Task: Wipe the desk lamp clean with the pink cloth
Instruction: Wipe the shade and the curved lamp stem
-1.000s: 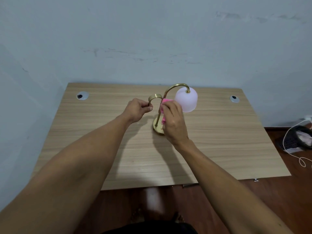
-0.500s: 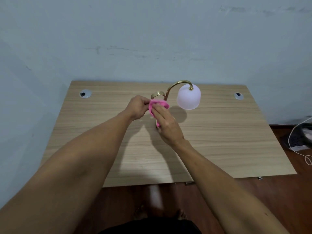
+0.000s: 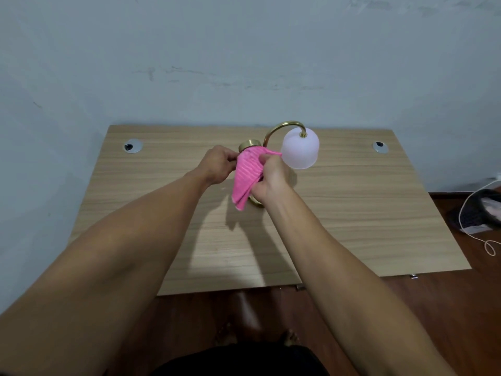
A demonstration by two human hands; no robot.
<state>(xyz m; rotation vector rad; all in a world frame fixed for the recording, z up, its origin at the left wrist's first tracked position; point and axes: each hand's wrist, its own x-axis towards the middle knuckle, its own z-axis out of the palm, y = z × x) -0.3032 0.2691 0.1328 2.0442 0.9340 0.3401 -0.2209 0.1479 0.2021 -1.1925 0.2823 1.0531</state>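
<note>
pink cloth (image 3: 248, 176) pinched by both hands, left hand (image 3: 217, 165), right hand (image 3: 272, 179), against lamp (image 3: 299, 149).

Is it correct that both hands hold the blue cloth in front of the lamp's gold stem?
Not quite: the head view shows the cloth is pink, not blue. Both the left hand and right hand hold it in front of the lamp's gold stem.

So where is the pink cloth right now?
In the head view, the ribbed pink cloth hangs mid-desk, pinched between the left hand and right hand, just left of the frosted white lamp shade.
</note>
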